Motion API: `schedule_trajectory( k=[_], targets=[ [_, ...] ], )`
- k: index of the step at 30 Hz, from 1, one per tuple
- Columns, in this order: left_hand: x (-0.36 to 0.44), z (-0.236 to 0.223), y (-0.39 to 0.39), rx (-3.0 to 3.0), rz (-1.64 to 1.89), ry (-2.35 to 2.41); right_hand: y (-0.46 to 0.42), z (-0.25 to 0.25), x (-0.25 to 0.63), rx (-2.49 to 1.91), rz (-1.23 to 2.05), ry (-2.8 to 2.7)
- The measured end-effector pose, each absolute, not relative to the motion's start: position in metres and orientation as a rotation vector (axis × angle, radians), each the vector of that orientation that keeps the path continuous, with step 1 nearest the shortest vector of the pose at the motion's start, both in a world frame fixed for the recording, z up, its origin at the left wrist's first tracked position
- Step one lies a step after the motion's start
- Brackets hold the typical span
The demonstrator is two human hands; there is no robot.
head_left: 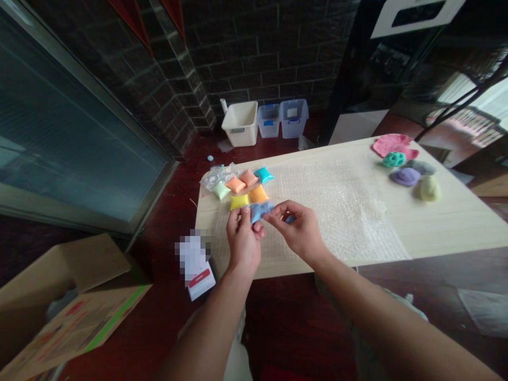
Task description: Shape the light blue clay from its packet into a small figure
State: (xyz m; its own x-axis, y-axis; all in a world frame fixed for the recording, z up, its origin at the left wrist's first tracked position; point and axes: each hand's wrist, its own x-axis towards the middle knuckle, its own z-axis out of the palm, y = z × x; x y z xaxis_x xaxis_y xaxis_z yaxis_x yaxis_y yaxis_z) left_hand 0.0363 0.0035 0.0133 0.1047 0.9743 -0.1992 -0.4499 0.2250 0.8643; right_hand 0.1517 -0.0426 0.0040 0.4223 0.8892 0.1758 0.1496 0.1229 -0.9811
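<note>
A small clear packet of blue modelling clay is held over the near left part of the table. My left hand is closed on its left end, thumb on top. The thumb and fingers of my right hand pinch its right end. A bit of blue shows among the right fingers; whether it is loose clay I cannot tell. Just beyond the hands lie a yellow packet, an orange packet, two peach packets, a pale green packet and a teal packet.
Bubble wrap covers the middle of the table. At the right end sit pink, green, purple and pale yellow lumps. Plastic bins stand by the wall; an open carton is on the floor at left.
</note>
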Motion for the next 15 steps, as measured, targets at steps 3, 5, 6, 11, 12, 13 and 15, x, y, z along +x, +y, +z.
schedule_trajectory(
  k=[3,5,6,11,12,13,15],
  targets=[
    [0.041,0.014,-0.002,0.598,1.258,0.91,-0.042,0.001,0.151,-1.487,0.656,-1.074],
    [0.041,0.014,-0.001,0.537,1.26,0.91,-0.041,-0.002,0.151,-1.496,0.686,-1.111],
    [0.04,0.014,0.0,0.528,1.247,0.911,-0.041,-0.004,0.151,-1.475,0.706,-1.122],
    [0.037,0.011,0.002,0.537,1.166,0.9,-0.036,-0.008,0.155,-1.406,0.757,-1.1],
    [0.037,0.011,0.002,0.538,1.161,0.899,-0.035,-0.008,0.156,-1.411,0.746,-1.094],
    [0.036,0.01,0.002,0.54,1.162,0.901,-0.035,-0.007,0.156,-1.413,0.738,-1.092],
    [0.035,0.01,0.003,0.547,1.177,0.911,-0.034,-0.003,0.155,-1.376,0.793,-1.082]
  ],
)
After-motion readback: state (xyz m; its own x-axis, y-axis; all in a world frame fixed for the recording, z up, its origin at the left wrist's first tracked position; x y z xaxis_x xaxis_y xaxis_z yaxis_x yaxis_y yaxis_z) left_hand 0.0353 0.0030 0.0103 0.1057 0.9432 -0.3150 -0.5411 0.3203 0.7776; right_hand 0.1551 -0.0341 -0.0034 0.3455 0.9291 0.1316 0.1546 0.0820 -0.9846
